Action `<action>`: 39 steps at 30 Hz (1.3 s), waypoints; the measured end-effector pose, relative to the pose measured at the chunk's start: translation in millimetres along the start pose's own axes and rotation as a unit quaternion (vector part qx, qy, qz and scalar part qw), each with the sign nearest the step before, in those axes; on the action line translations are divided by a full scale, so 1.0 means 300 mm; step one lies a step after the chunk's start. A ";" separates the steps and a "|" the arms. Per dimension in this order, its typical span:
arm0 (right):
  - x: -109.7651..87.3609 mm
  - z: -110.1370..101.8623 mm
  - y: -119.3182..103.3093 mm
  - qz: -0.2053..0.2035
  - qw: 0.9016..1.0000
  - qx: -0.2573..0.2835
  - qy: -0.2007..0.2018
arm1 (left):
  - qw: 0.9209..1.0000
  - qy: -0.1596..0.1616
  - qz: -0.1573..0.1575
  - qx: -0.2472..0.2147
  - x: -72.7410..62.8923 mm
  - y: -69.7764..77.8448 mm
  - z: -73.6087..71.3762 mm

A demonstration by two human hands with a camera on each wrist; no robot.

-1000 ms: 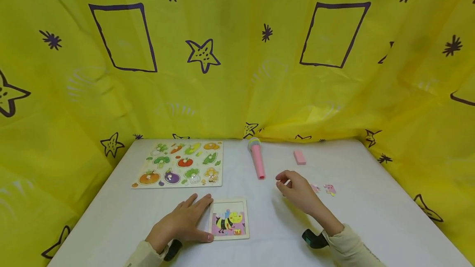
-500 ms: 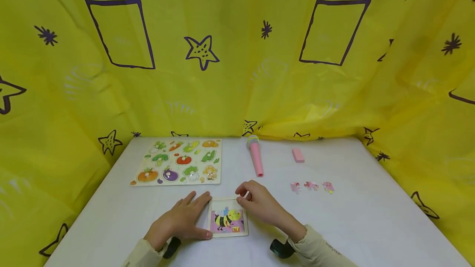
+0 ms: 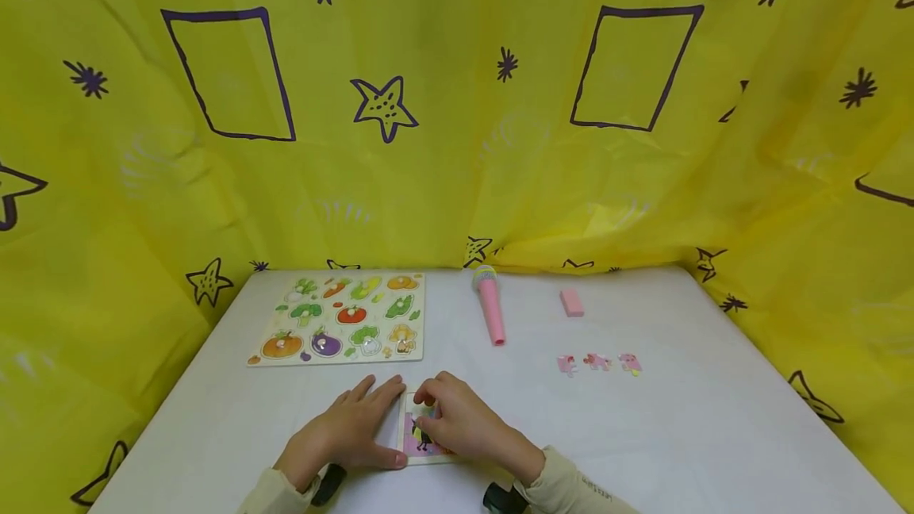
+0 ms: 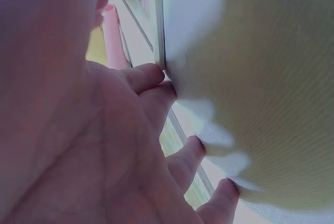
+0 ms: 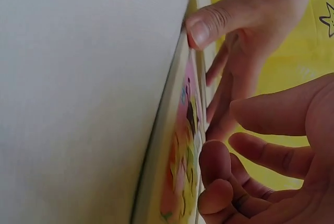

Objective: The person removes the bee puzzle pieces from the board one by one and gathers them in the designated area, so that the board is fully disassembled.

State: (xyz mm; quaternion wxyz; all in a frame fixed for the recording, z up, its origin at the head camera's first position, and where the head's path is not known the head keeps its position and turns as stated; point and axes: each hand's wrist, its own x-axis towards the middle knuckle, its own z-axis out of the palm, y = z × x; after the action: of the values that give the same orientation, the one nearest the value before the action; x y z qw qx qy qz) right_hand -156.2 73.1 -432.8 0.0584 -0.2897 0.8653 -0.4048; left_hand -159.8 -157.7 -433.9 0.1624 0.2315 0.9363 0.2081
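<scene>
A small framed jigsaw puzzle with a bee picture lies on the white table in the head view. My left hand is spread flat at its left side, thumb by the lower left corner, index fingertip by the upper one. Over the puzzle's upper right part is my right hand, fingers bent, covering much of the picture. In the right wrist view the bee picture shows beside the bent fingers; I cannot tell whether a piece is held. Several pink jigsaw pieces, among them one piece, lie to the right.
At the back left lies a vegetable peg board. A pink toy microphone lies at the back centre, and a pink block right of it. Yellow patterned cloth hangs behind the table.
My right hand has moved left from beside the loose pieces to over the puzzle, uncovering the pieces at the right. My left hand stays at the puzzle's left side.
</scene>
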 end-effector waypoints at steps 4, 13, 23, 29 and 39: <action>0.010 0.031 -0.001 -0.016 0.999 -0.044 0.006 | 1.000 0.003 0.000 0.002 -0.011 0.004 0.002; 0.017 0.057 -0.016 0.004 0.995 -0.101 -0.009 | 1.000 0.002 -0.023 0.011 -0.015 0.024 -0.008; 0.002 0.066 -0.030 0.006 0.993 -0.119 -0.022 | 1.000 0.003 -0.018 0.013 -0.016 0.030 -0.007; 0.007 0.070 -0.033 0.000 0.990 -0.136 -0.025 | 1.000 0.003 -0.014 0.016 -0.009 0.027 -0.008; 0.016 0.063 -0.037 0.001 0.989 -0.146 -0.034 | 1.000 -0.005 -0.010 0.020 -0.002 0.026 -0.016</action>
State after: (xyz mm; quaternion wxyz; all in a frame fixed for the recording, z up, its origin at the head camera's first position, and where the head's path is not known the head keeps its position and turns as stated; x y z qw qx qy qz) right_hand -148.8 52.1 -436.6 0.0452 -0.3084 0.9129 -0.2634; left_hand -158.3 -153.1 -426.0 0.1641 0.2264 0.9418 0.1869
